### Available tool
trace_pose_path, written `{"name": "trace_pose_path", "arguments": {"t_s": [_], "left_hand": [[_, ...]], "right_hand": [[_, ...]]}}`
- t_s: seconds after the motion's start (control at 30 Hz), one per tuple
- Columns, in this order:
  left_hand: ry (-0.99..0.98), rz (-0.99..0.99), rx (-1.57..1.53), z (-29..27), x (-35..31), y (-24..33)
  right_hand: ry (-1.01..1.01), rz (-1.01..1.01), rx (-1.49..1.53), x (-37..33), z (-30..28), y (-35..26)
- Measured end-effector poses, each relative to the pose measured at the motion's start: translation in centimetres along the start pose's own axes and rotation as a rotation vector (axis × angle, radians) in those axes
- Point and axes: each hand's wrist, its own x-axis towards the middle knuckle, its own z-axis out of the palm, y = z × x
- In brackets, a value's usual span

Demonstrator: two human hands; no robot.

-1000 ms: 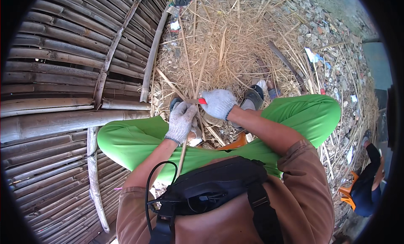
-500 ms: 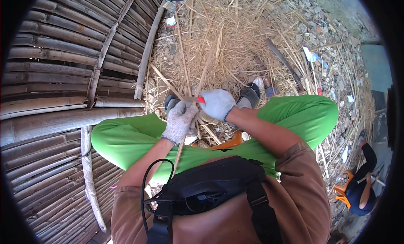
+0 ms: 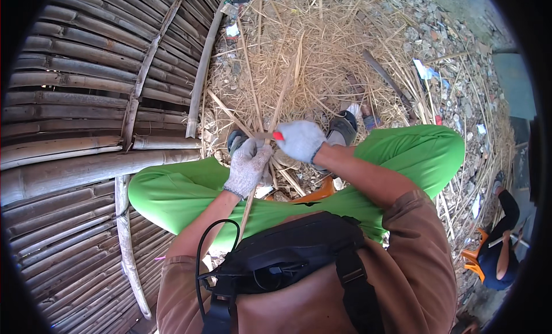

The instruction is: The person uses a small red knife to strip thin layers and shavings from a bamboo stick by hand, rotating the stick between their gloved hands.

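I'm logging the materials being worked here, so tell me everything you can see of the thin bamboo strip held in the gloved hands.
The bamboo strip is a long, thin, pale tan sliver, dry-looking and slightly bowed. It runs from between the green-trousered knees up and away over the straw litter. The left hand, in a grey knit glove, grips its lower part; the right hand, gloved alike, meets it higher up with a small red-tipped tool. Its lower end is hidden behind the legs.

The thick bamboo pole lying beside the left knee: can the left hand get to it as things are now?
Probably yes, once freed. The thick bamboo pole lies bare beside the green-trousered knee, nothing covering it, but the gloved left hand is gripping a thin bamboo strip.
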Motion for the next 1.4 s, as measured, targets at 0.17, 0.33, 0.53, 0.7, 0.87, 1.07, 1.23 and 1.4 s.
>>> {"name": "trace_pose_path", "arguments": {"t_s": [0.17, 0.33, 0.53, 0.7, 0.87, 1.07, 1.23, 1.4], "left_hand": [[0.014, 0.155, 0.265, -1.0, 0.9, -1.9], [0.011, 0.091, 0.162, -1.1, 0.4, -0.2], [-0.148, 0.072, 0.138, -0.1, -1.6, 1.6], [-0.221, 0.106, 0.186, -0.2, -2.4, 1.9], [-0.277, 0.043, 0.159, 0.4, -1.9, 2.0], [-0.224, 0.077, 0.241, -0.4, -1.6, 0.7], [-0.278, 0.248, 0.170, -0.5, -1.7, -0.1], [-0.250, 0.030, 0.012, -0.1, -0.3, 2.0]], "right_hand": [[0.089, -0.035, -0.006, 0.7, 2.4, 0.7], [0.132, 0.054, -0.035, 1.7, 0.8, 1.2], [0.209, 0.327, -0.057, 4.4, -2.0, 10.9], [0.202, 0.469, -0.092, 4.3, -4.2, 14.6], [0.161, 0.599, -0.060, 4.2, -5.2, 18.1], [0.150, 0.525, -0.014, 5.6, -2.2, 15.8], [0.272, 0.961, 0.067, 1.4, -4.1, 30.7], [0.334, 0.814, 0.061, 2.5, -3.8, 28.3]]}}
